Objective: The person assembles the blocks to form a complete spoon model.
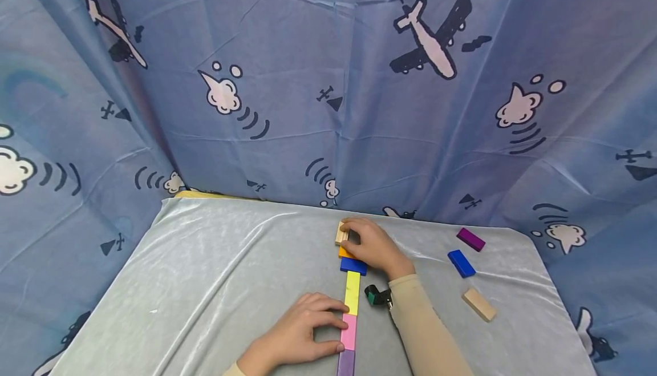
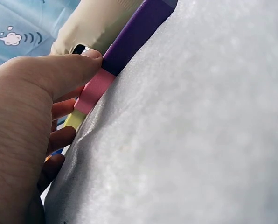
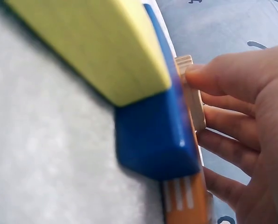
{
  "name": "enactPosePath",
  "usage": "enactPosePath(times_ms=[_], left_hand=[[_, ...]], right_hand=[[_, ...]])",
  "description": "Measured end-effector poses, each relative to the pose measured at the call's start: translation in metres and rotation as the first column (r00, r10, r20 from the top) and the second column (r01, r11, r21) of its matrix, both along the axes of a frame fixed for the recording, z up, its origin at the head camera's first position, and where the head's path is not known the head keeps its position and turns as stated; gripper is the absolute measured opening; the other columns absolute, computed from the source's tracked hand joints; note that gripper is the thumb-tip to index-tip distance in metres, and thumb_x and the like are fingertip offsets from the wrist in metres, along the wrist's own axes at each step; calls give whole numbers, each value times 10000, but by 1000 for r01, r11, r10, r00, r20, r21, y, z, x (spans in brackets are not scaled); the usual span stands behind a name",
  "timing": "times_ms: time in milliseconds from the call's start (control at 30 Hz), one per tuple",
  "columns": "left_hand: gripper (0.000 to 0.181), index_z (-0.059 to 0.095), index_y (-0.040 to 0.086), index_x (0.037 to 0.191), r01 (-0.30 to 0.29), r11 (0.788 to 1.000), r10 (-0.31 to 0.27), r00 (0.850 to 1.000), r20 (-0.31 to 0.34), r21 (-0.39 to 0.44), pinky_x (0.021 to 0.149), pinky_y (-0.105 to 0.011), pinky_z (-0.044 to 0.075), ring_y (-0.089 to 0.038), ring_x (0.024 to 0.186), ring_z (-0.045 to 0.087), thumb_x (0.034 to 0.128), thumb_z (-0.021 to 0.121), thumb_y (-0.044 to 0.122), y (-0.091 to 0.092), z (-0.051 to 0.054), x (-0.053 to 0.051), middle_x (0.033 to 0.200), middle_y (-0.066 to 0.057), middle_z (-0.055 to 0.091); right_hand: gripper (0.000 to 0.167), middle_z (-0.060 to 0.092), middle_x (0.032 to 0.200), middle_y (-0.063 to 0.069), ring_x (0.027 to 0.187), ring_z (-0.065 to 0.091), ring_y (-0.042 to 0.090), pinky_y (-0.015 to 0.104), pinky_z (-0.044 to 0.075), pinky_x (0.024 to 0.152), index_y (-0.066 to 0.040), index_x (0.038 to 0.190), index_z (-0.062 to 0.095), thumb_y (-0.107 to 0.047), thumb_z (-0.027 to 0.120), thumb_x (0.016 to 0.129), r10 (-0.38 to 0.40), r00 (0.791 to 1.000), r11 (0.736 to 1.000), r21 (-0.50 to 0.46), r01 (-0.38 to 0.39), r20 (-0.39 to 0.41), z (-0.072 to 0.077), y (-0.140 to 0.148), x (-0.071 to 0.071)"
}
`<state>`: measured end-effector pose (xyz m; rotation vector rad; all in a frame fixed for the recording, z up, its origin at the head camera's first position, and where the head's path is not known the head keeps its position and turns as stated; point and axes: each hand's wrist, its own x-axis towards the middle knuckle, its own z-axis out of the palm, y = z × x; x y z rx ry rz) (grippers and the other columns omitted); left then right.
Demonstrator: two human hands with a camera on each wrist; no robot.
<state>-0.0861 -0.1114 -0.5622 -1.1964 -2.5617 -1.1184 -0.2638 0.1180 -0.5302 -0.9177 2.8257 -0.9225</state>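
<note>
A row of coloured wooden blocks runs away from me on the cloth. It has a purple block (image 1: 346, 363), a pink block (image 1: 349, 333), a yellow block (image 1: 352, 290), a crosswise blue block (image 1: 352, 266) and an orange block (image 1: 344, 253). At the far end, my right hand (image 1: 377, 247) pinches a plain wooden block (image 3: 196, 109) between thumb and fingers, beside the orange one. My left hand (image 1: 303, 330) lies along the row's left side, fingers extended, its tips at the pink and yellow blocks and its thumb near the pink-purple joint.
Right of the row lie a loose magenta block (image 1: 470, 239), a second blue block (image 1: 461, 263) and a second plain block (image 1: 479, 304). A pale cloth (image 1: 231, 273) covers the table. Behind it hangs a blue curtain (image 1: 287, 79) printed with planes.
</note>
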Motion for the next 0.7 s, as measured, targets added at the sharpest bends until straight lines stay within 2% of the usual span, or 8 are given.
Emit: enactPosePath(times_ms=[167, 267, 500, 700], left_hand=[[266, 822, 290, 1190, 3, 1000, -2, 999, 53, -5, 1102, -341, 457, -47, 1323, 569, 956, 856, 411, 0, 1, 0, 1419, 134, 676], [263, 821, 291, 1186, 3, 1000, -3, 999, 42, -1, 1101, -343, 460, -47, 1325, 570, 955, 856, 410, 0, 0, -1, 1420, 134, 675], [247, 818, 293, 1163, -2, 1000, 3, 999, -34, 14, 1092, -340, 466, -54, 1311, 583, 951, 858, 415, 0, -4, -1, 1402, 128, 683], [256, 815, 294, 1165, -2, 1000, 3, 998, -60, 17, 1085, -334, 468, -52, 1308, 582, 948, 859, 422, 0, -3, -1, 1403, 124, 684]], right_hand=[[355, 696, 1434, 48, 1386, 612, 278, 510, 451, 1196, -95, 1299, 772, -294, 775, 1005, 9, 1000, 1000, 16, -9, -2, -1, -1, -1], [349, 703, 1428, 46, 1384, 617, 276, 509, 453, 1194, -97, 1293, 775, -288, 769, 1002, 15, 1000, 1000, 26, -15, -5, -1, -1, -1], [349, 702, 1435, 46, 1384, 619, 289, 530, 450, 1190, -102, 1301, 775, -285, 763, 1004, 15, 1000, 999, 50, -15, -17, -1, -2, 0], [360, 693, 1454, 53, 1396, 610, 298, 548, 440, 1194, -101, 1312, 775, -287, 758, 1004, 17, 1000, 998, 56, -16, -23, 0, -2, 1]])
